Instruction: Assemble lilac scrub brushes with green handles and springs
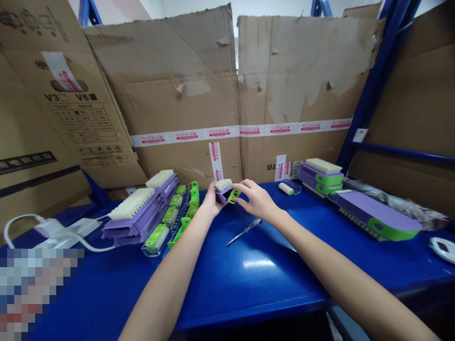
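Observation:
Over the middle of the blue table, my left hand point(212, 202) is wrapped round a purple scrub brush point(223, 186) whose pale bristles face up. At the brush's right end, my right hand point(256, 199) pinches a green end cap point(233, 195) between thumb and fingers. The cap is against or very near the brush end; whether it is seated I cannot tell. Below my hands a screwdriver point(245, 231) with a clear handle lies on the tabletop. Left of my left hand stand several green caps point(194, 199) in a row, beside dark coil springs point(181, 215).
Purple brush bodies point(137, 213) are stacked at left, next to green-and-clear parts point(156, 237). Green-capped brushes point(377, 215) lie at right, with a small cream cylinder point(285, 188) nearer the middle. A power strip point(71, 233) with cables sits far left. Cardboard sheets point(185, 94) wall the back.

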Demonstrator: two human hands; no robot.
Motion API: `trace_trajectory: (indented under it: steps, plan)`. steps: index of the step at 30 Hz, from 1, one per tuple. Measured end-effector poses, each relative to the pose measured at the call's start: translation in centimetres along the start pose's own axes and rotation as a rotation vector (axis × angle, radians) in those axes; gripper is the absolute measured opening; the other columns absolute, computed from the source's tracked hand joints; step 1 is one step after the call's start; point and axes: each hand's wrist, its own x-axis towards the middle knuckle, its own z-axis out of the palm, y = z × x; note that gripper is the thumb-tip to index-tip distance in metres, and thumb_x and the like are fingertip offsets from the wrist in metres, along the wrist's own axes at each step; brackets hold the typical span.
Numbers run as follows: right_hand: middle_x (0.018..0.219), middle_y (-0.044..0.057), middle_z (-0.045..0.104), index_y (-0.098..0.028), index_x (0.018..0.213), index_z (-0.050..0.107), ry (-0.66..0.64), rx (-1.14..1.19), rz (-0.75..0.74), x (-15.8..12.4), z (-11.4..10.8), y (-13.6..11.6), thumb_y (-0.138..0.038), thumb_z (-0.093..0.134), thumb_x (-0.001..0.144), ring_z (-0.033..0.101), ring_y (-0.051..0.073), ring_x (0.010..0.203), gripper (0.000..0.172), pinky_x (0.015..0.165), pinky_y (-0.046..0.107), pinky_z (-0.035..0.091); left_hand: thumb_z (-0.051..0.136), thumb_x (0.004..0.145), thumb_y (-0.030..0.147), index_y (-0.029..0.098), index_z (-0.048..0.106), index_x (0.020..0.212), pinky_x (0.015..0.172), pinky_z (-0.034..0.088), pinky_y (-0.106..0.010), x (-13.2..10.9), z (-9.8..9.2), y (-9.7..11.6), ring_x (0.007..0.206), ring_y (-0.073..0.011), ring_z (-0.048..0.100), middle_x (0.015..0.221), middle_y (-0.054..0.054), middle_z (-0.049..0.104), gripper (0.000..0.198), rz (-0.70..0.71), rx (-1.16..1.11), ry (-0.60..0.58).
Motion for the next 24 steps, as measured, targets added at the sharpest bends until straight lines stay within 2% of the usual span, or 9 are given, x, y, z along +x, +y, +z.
trace_trajectory:
  steps: [4, 7, 10, 12, 17, 20, 24]
  plan:
    - [0.113, 0.010, 0.053, -0.025, 0.118, 0.053, -0.064, -0.217, -0.152, 0.0, -0.9, 0.4, -0.022, 0.058, 0.082, 0.048, 0.022, 0.102, 0.037, 0.074, 0.032, 0.047, 0.041, 0.088, 0.046, 0.017, 0.061, 0.098, 0.048, 0.050, -0.026, -0.7, 0.5, 0.0, 0.056, -0.0166, 0.061, 0.071, -0.005, 0.064, 0.036, -0.017, 0.082, 0.017]
    - [0.114, 0.011, 0.053, -0.022, 0.109, 0.056, -0.075, -0.360, -0.238, 0.2, -1.3, 0.3, -0.018, 0.054, 0.082, 0.045, 0.022, 0.100, 0.027, 0.072, 0.032, 0.044, 0.043, 0.087, 0.044, 0.017, 0.061, 0.096, 0.051, 0.051, -0.028, -0.7, 0.5, 0.0, 0.057, -0.0174, 0.062, 0.071, -0.005, 0.065, 0.034, -0.016, 0.099, 0.021]
    - [0.101, 0.010, 0.057, -0.018, 0.098, 0.057, -0.100, -0.470, -0.325, 0.4, -1.2, -0.2, -0.016, 0.048, 0.085, 0.045, 0.022, 0.092, 0.015, 0.070, 0.032, 0.038, 0.047, 0.085, 0.046, 0.017, 0.062, 0.093, 0.050, 0.050, -0.028, -0.6, 0.3, -0.1, 0.055, -0.0173, 0.062, 0.068, -0.004, 0.065, 0.034, -0.036, 0.132, 0.012]
    - [0.092, 0.010, 0.058, -0.017, 0.093, 0.057, -0.112, -0.518, -0.370, 0.5, -1.0, -0.6, -0.017, 0.045, 0.087, 0.045, 0.021, 0.086, 0.014, 0.068, 0.033, 0.034, 0.048, 0.084, 0.048, 0.017, 0.063, 0.091, 0.047, 0.049, -0.026, -0.7, 0.2, 0.0, 0.053, -0.0169, 0.061, 0.064, -0.004, 0.064, 0.036, -0.051, 0.169, 0.006]
    - [0.091, 0.010, 0.058, -0.014, 0.102, 0.057, -0.080, -0.555, -0.432, 0.4, -0.7, -1.0, -0.019, 0.042, 0.090, 0.044, 0.022, 0.084, 0.021, 0.068, 0.034, 0.029, 0.048, 0.083, 0.048, 0.017, 0.064, 0.083, 0.045, 0.047, -0.023, -1.0, 0.0, 0.2, 0.046, -0.0139, 0.056, 0.056, -0.002, 0.061, 0.035, -0.045, 0.230, -0.016]
    - [0.091, 0.010, 0.058, -0.014, 0.100, 0.058, -0.066, -0.533, -0.446, 0.3, -0.6, -0.6, -0.020, 0.040, 0.091, 0.045, 0.021, 0.084, 0.021, 0.068, 0.034, 0.028, 0.046, 0.084, 0.046, 0.017, 0.063, 0.079, 0.043, 0.046, -0.023, -1.0, 0.0, 0.2, 0.045, -0.0134, 0.055, 0.056, -0.002, 0.060, 0.035, -0.042, 0.240, -0.033]
    - [0.086, 0.010, 0.059, -0.015, 0.106, 0.058, -0.026, -0.484, -0.409, 0.1, -0.7, -0.2, -0.028, 0.039, 0.093, 0.046, 0.020, 0.080, 0.026, 0.067, 0.033, 0.027, 0.046, 0.085, 0.047, 0.018, 0.062, 0.083, 0.046, 0.049, -0.025, -0.8, 0.0, 0.1, 0.050, -0.0143, 0.058, 0.060, -0.002, 0.062, 0.034, -0.040, 0.220, -0.037]
